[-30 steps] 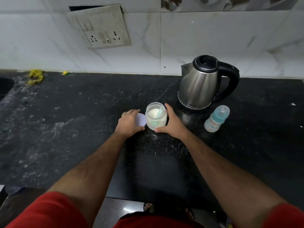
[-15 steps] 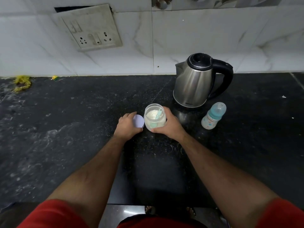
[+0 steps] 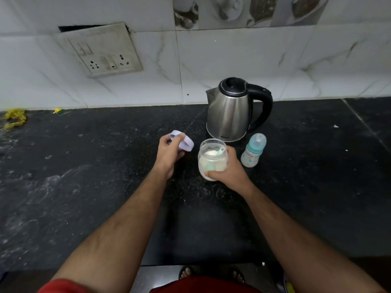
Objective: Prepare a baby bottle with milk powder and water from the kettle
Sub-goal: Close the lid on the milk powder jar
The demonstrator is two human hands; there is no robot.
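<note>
From the head camera, looking down on a black stone counter (image 3: 84,187) dusted with pale smears, the right hand (image 3: 229,172) is wrapped around a clear jar (image 3: 212,159) of white milk powder, fingers closed on its lower half; the jar's mouth is open and a pale green scoop (image 3: 221,151) leans inside against the rim. The left hand (image 3: 170,154) is closed on the jar's lilac lid (image 3: 184,141), holding it tilted just left of the jar and apart from it (whether the jar's base touches the counter cannot be told). A steel kettle (image 3: 230,115) with a black handle and lid stands upright behind the jar, near the tiled wall (image 3: 211,60). The baby bottle (image 3: 252,152), with a teal collar and clear cap on, stands on the counter just right of the right hand and in front of the kettle. A socket plate (image 3: 103,51) hangs askew on the wall.
</note>
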